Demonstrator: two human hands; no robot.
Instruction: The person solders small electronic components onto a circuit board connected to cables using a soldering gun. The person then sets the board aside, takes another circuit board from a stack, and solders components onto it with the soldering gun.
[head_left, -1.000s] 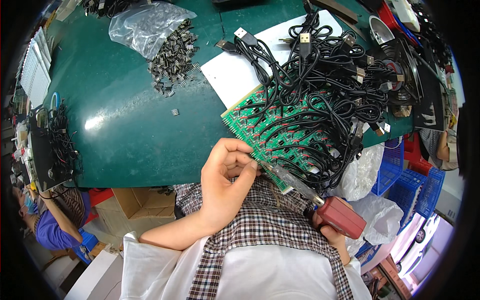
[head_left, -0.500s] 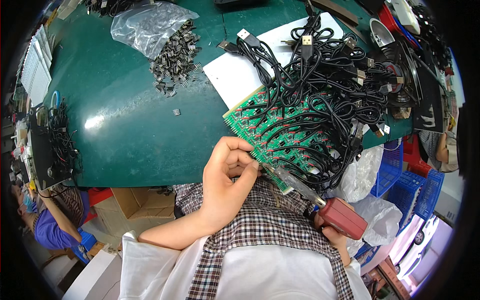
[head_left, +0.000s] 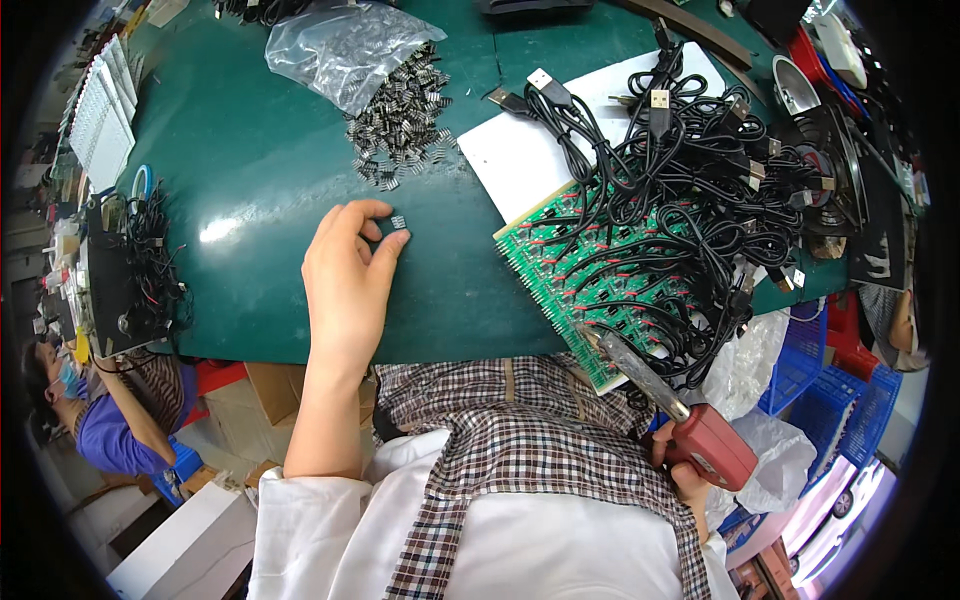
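My left hand (head_left: 350, 270) is over the green tabletop. Its thumb and forefinger are apart, on either side of one small black part with metal pins (head_left: 398, 222); the fingertips are at its edge, with no firm grip visible. My right hand (head_left: 688, 482) holds a soldering iron (head_left: 712, 447) by its red handle, partly hidden behind it. The iron's metal barrel slants up and left, its tip over the near edge of a green circuit board panel (head_left: 545, 250). Many black USB cables (head_left: 690, 220) run from the panel and lie bundled on it.
A heap of similar pinned parts (head_left: 400, 125) spills from a clear plastic bag (head_left: 340, 50). White board (head_left: 490, 160) lies beneath the panel. Dark cables (head_left: 150, 265) lie at the left table edge. Blue crates (head_left: 835, 400) stand right. A person in purple (head_left: 120, 430) sits at left.
My left hand has left the circuit panel and moved left to the single pinned part, its fingers spreading. The soldering iron stays by the panel's near edge. The whole view has shifted slightly.
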